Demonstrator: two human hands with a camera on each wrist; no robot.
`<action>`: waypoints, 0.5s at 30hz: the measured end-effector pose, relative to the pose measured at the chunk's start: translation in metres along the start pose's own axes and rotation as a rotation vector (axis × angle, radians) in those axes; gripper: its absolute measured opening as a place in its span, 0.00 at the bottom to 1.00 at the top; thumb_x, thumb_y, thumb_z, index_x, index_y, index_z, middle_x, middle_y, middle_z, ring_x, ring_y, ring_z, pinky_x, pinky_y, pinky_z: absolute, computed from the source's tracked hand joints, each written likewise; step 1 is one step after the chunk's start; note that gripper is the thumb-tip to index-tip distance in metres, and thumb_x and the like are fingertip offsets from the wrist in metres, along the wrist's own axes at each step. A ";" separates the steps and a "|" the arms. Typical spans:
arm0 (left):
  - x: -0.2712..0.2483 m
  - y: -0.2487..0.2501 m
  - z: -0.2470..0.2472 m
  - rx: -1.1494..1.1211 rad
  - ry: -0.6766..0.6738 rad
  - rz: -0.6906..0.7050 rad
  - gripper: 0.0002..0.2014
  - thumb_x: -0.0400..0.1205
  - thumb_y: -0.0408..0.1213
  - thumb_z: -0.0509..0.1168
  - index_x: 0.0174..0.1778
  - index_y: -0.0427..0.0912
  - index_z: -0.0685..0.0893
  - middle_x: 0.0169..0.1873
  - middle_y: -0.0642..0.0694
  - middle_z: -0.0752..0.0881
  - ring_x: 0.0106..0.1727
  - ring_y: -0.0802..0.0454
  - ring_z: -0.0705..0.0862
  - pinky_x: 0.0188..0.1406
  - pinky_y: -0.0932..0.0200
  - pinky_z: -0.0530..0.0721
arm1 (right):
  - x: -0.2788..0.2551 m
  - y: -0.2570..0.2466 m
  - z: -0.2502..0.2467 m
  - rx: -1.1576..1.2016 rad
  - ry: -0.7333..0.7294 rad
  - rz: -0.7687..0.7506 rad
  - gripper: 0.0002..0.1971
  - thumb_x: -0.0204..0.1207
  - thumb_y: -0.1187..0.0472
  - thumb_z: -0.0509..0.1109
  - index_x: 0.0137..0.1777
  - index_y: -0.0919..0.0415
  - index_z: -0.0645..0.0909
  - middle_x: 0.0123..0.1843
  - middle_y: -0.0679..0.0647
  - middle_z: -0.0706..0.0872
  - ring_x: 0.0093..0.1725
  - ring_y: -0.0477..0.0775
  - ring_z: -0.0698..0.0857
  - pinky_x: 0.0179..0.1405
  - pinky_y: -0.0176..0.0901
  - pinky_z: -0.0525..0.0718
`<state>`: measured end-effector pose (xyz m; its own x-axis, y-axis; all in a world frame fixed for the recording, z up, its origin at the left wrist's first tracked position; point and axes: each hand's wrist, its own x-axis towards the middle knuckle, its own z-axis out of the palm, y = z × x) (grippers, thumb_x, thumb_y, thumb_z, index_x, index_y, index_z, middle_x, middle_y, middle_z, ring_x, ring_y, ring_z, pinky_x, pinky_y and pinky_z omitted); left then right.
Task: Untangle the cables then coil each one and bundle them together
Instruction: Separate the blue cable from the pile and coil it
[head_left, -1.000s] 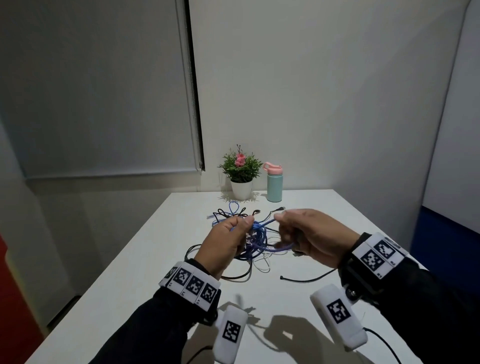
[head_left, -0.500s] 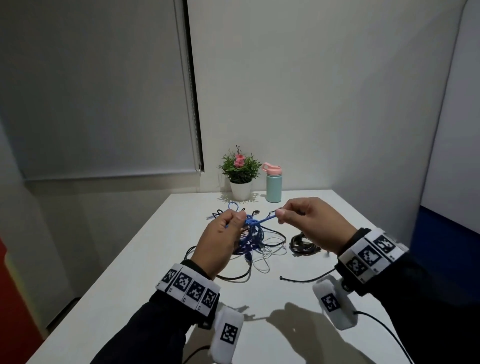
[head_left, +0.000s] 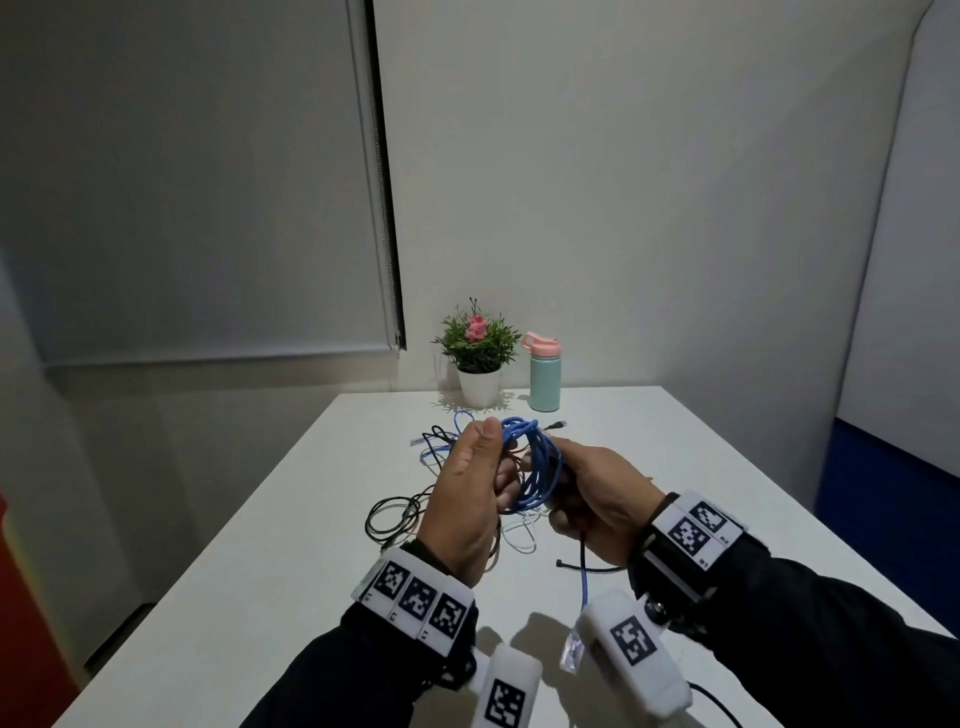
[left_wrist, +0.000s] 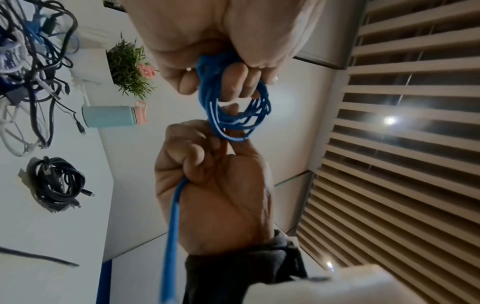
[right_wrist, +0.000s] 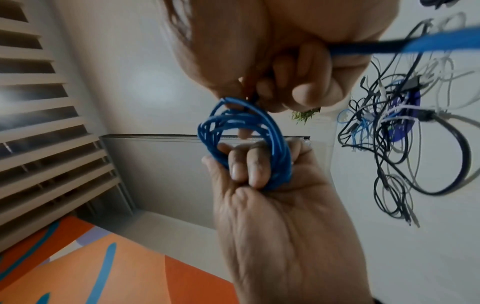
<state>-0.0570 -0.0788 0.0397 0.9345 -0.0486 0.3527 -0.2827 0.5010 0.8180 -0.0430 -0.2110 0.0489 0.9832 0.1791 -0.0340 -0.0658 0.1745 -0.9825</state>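
1. From my remote seat I saw the left hand (head_left: 470, 499) raised above the white table (head_left: 270, 571); its fingers were curled through the blue cable coil (head_left: 535, 467), thumb on top, gripping one side of the loops.
2. The right hand (head_left: 597, 499) sat just beside it, fingers curled and pinching the coil's other side; the cable's free tail (head_left: 583, 582) hung down from that fist towards the wrist.
3. Both wrist views confirmed it; the coil (left_wrist: 233, 115) was stretched between the two fists, held clear of the table.
4. Beyond the hands the tangled cables (head_left: 441, 457) lay on the table; a coiled black cable (left_wrist: 57, 183) lay apart from them.
5. A potted plant (head_left: 478, 358) and a teal bottle (head_left: 544, 376) stood at the far edge, side by side.
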 end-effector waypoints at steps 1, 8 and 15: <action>-0.001 -0.001 0.001 0.023 0.001 0.019 0.15 0.81 0.52 0.61 0.47 0.42 0.77 0.25 0.52 0.67 0.24 0.60 0.64 0.23 0.67 0.62 | 0.001 0.001 0.001 0.031 0.033 0.002 0.16 0.77 0.48 0.70 0.30 0.54 0.84 0.28 0.54 0.76 0.22 0.49 0.68 0.17 0.35 0.64; -0.011 -0.004 0.001 0.286 -0.230 0.057 0.15 0.86 0.50 0.57 0.46 0.41 0.78 0.31 0.50 0.80 0.34 0.55 0.77 0.39 0.61 0.78 | -0.001 -0.007 0.005 -0.032 0.193 -0.112 0.13 0.81 0.54 0.59 0.38 0.57 0.78 0.31 0.58 0.77 0.25 0.52 0.75 0.27 0.40 0.71; -0.002 0.032 -0.001 0.462 -0.479 -0.267 0.23 0.92 0.49 0.49 0.59 0.36 0.83 0.45 0.36 0.87 0.48 0.40 0.85 0.69 0.40 0.82 | -0.002 -0.019 -0.011 -0.966 0.171 -0.563 0.18 0.76 0.54 0.61 0.24 0.54 0.74 0.23 0.47 0.80 0.27 0.45 0.78 0.29 0.42 0.74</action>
<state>-0.0680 -0.0617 0.0649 0.8170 -0.5453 0.1874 -0.2193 0.0067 0.9756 -0.0418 -0.2252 0.0656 0.8464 0.1633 0.5068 0.4800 -0.6462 -0.5934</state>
